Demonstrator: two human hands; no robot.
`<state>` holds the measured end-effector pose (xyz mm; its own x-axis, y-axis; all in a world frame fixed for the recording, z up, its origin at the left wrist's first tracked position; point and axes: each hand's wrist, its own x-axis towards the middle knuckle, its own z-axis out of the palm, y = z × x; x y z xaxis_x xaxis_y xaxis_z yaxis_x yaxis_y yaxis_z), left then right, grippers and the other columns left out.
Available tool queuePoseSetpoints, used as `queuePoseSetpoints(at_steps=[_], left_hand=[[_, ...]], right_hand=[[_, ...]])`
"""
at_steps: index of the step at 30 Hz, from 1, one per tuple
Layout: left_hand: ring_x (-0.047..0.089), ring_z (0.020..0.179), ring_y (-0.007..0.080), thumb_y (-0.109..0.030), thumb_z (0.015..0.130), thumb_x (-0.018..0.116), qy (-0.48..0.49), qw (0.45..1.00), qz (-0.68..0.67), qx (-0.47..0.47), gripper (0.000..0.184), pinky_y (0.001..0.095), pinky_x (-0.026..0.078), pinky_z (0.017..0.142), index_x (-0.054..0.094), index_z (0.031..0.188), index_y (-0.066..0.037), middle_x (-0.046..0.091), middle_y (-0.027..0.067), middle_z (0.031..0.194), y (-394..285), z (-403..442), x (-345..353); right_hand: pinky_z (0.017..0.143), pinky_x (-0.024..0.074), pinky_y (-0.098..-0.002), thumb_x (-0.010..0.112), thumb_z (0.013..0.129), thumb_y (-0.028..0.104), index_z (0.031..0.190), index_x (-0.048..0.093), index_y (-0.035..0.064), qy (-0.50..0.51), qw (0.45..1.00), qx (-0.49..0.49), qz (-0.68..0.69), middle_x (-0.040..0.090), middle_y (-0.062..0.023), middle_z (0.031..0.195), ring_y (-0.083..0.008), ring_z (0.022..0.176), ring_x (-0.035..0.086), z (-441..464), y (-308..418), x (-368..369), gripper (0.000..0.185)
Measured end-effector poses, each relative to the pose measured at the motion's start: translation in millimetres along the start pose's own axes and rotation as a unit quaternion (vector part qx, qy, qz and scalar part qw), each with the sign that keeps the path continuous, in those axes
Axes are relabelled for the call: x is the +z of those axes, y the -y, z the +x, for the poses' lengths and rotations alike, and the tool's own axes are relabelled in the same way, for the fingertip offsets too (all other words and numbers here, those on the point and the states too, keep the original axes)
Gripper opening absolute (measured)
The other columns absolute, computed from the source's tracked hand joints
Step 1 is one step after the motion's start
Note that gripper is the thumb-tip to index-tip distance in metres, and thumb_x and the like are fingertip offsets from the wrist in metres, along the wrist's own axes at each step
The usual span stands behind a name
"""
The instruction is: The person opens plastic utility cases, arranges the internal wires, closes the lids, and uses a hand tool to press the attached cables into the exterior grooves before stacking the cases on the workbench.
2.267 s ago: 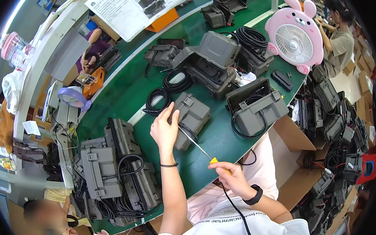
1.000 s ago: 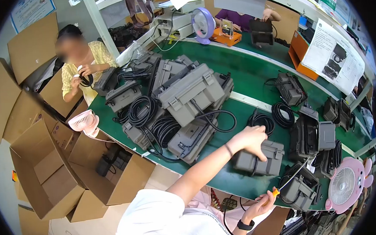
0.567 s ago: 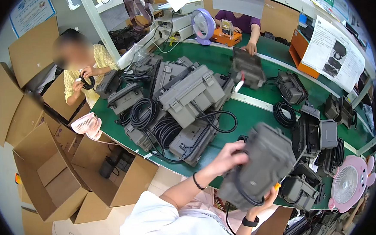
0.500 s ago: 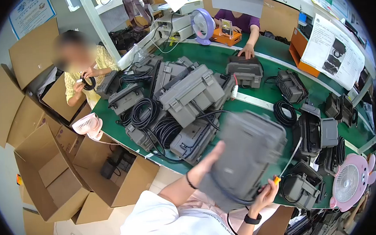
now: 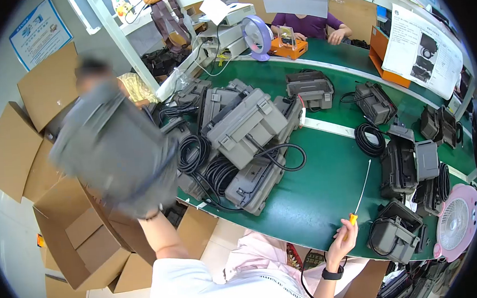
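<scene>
A grey plastic case [image 5: 118,151], blurred by motion, is held up over the cardboard boxes at the left. My left hand [image 5: 147,214] is mostly hidden beneath its lower edge and supports it. In my right hand [image 5: 343,237], near the table's front edge, is a screwdriver [image 5: 353,217] with a yellow handle, its long shaft pointing up and away over the green table [image 5: 307,199]. To the right of that hand sits a grey case [image 5: 392,238] with a black cable. A pile of closed grey cases [image 5: 248,127] and coiled cables lies between my hands.
Open cardboard boxes [image 5: 85,235] stand on the floor at the left. A co-worker in yellow [image 5: 136,88] is partly behind the raised case; another in purple [image 5: 310,25] sits across the table. Open cases [image 5: 400,163], a black cable coil [image 5: 370,139] and a pink fan [image 5: 455,222] stand at the right.
The grey case has moved from the table's front, between both hands, far left with my left hand. My right hand keeps the screwdriver. The person across has let go of an open case.
</scene>
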<state>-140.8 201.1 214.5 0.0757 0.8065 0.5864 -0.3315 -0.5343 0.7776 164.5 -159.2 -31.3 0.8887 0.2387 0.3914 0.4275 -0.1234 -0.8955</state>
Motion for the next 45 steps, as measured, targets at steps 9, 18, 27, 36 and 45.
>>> queuePoseSetpoints(at_steps=[9,18,27,36,45], left_hand=[[0.06,0.065,0.015,-0.056,0.078,0.077,-0.103,0.847,0.518,0.06,0.058,0.0276,0.046,0.066,0.075,0.09,0.001,0.066,0.007,0.069,84,166,28],[0.069,0.103,0.0335,-0.074,0.067,0.07,-0.118,0.749,0.642,-0.108,0.079,0.0422,0.051,0.092,0.076,0.098,-0.002,0.073,0.0209,0.101,183,227,30],[0.067,0.101,0.0269,-0.053,0.081,0.067,0.133,0.814,0.518,-0.228,0.067,0.0398,0.055,0.077,0.067,0.123,-0.002,0.07,0.0137,0.11,210,257,27],[0.063,0.115,0.0326,-0.051,0.086,0.063,0.153,0.738,0.653,-0.077,0.056,0.0406,0.049,0.098,0.067,0.123,-0.009,0.067,0.0211,0.119,175,225,34],[0.064,0.102,0.013,-0.022,0.095,0.065,0.371,0.888,0.249,0.111,0.035,0.0282,0.049,0.092,0.064,0.126,-0.006,0.069,0.0071,0.117,42,150,222]], right_hand=[[0.052,0.0454,-0.0205,0.051,0.098,-0.002,0.103,0.066,0.0034,-0.005,1.0,0.009,-0.008,0.059,-0.0133,0.123,-0.0087,0.066,0.055,0,4,1,0.016],[0.056,0.0472,-0.0242,0.053,0.096,-0.002,0.101,0.067,0.0035,-0.004,0.999,0.033,-0.039,0.061,-0.0141,0.119,-0.0109,0.067,0.057,1,4,0,0.016],[0.06,0.0483,-0.0262,0.053,0.095,-0.004,0.102,0.067,0.0032,-0.017,0.998,0.04,-0.045,0.061,-0.0157,0.119,-0.0128,0.07,0.058,0,5,1,0.017],[0.059,0.0475,-0.0255,0.054,0.095,-0.003,0.101,0.067,0.0029,-0.014,0.999,0.039,-0.034,0.062,-0.0144,0.118,-0.0118,0.067,0.057,1,7,0,0.016],[0.06,0.0479,-0.025,0.054,0.096,-0.001,0.101,0.068,0.0024,-0.01,1.0,0.014,-0.018,0.063,-0.0143,0.118,-0.0122,0.067,0.057,3,10,-1,0.015]])
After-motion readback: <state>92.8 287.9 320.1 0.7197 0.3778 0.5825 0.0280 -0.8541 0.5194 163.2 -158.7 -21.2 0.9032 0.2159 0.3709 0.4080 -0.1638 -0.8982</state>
